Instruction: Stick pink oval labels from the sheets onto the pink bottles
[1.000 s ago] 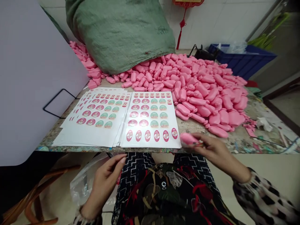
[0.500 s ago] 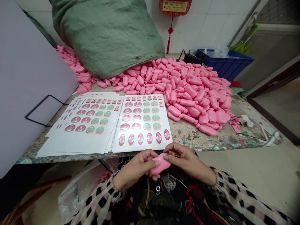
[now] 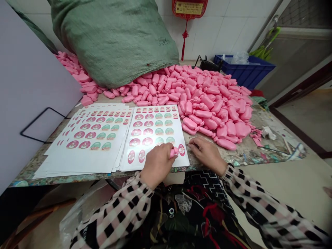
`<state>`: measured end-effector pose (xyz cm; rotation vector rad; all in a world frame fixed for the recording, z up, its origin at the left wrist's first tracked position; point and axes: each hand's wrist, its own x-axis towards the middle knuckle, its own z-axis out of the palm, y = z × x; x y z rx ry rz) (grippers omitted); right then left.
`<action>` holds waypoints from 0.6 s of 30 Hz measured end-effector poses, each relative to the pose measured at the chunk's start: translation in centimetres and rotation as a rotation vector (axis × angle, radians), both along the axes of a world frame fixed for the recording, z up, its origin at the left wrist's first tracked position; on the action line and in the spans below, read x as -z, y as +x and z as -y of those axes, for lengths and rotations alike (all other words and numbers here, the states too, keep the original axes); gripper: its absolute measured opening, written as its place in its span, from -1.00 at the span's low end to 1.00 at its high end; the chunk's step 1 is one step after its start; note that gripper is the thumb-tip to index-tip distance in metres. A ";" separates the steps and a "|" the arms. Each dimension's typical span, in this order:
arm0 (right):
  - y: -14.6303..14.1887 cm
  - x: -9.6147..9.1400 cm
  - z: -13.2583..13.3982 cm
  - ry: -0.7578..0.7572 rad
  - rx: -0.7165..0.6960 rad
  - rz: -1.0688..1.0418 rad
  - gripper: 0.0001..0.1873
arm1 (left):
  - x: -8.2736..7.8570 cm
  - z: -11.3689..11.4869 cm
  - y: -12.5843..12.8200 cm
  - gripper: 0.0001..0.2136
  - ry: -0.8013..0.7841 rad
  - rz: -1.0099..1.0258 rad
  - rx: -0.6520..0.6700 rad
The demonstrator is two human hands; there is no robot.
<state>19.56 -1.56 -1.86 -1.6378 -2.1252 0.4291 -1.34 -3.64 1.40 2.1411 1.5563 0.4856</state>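
My left hand (image 3: 158, 164) is closed around a small pink bottle-shaped plastic piece (image 3: 174, 152), whose end pokes out past the curled fingers. It hovers over the lower part of a white sticker sheet (image 3: 155, 162), covering some of the bottom row of oval stickers. My right hand (image 3: 206, 154) is at the sheet's right edge, thumb and forefinger drawn together close to the rightmost oval sticker (image 3: 181, 150). Whatever may be between those fingertips is too small to make out. Round-topped pink and green stickers fill the sheet's upper rows.
More sticker sheets (image 3: 75, 159) lie overlapped on the left. Behind them spreads a large heap of pink pieces (image 3: 207, 100) under a green sack (image 3: 111, 41). A blue crate (image 3: 246, 71) stands at the back right. A pale panel (image 3: 31, 86) with a black wire handle borders the left.
Both hands have moved from near my lap up to the sticker sheet. My right hand has let go of the pink piece, which stays in my left.
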 end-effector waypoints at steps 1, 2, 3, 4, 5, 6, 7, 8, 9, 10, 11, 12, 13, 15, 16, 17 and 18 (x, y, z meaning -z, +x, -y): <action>-0.2 0.0 -0.1 0.005 -0.008 0.037 -0.78 | 0.2 -0.4 0.4 -0.88 0.029 -0.068 0.021; -0.4 -0.1 -0.2 0.009 -0.015 0.068 -0.78 | 0.4 -0.7 0.7 -0.85 0.043 -0.122 0.038; -0.6 -0.2 -0.3 0.014 -0.019 0.096 -0.78 | 0.6 -1.0 0.9 -0.81 0.043 -0.162 0.047; -0.7 -0.3 -0.3 0.020 -0.022 0.123 -0.78 | 0.8 -1.2 1.1 -0.77 0.029 -0.192 0.054; -0.8 -0.4 -0.4 0.024 -0.027 0.149 -0.78 | 0.9 -1.4 1.2 -0.73 0.009 -0.214 0.058; -0.9 -0.5 -0.5 0.027 -0.031 0.172 -0.77 | 1.1 -1.5 1.2 -0.70 -0.012 -0.228 0.064; -0.8 -0.5 -0.6 0.031 -0.038 0.192 -0.76 | 1.1 -1.7 1.1 -0.67 -0.031 -0.234 0.071; -0.8 -0.6 -0.7 0.033 -0.047 0.207 -0.76 | 1.2 -1.8 1.1 -0.64 -0.047 -0.234 0.077; -0.7 -0.6 -0.8 0.035 -0.060 0.216 -0.76 | 1.2 -1.9 1.0 -0.62 -0.060 -0.231 0.079; -0.6 -0.7 -0.9 0.034 -0.076 0.218 -0.75 | 1.2 -2.1 1.0 -0.60 -0.070 -0.227 0.081; -0.5 -0.7 -1.0 0.031 -0.095 0.215 -0.76 | 1.2 -2.1 0.9 -0.59 -0.079 -0.223 0.079; -0.4 -0.7 -1.1 0.025 -0.116 0.207 -0.76 | 1.1 -2.2 0.9 -0.59 -0.088 -0.220 0.078; -0.3 -0.7 -1.2 0.016 -0.137 0.196 -0.77 | 1.1 -2.3 0.9 -0.58 -0.096 -0.216 0.079; -0.2 -0.8 -1.5 0.001 -0.166 0.163 -0.79 | 1.0 -2.4 0.9 -0.56 -0.106 -0.203 0.089; -0.1 -0.8 -1.5 -0.006 -0.175 0.147 -0.79 | 1.0 -2.4 0.9 -0.54 -0.109 -0.194 0.096; 0.0 -0.8 -1.6 -0.012 -0.181 0.133 -0.80 | 1.0 -2.4 0.9 -0.52 -0.110 -0.186 0.105; 0.1 -0.9 -1.7 -0.019 -0.185 0.122 -0.80 | 1.0 -2.4 0.9 -0.50 -0.110 -0.180 0.113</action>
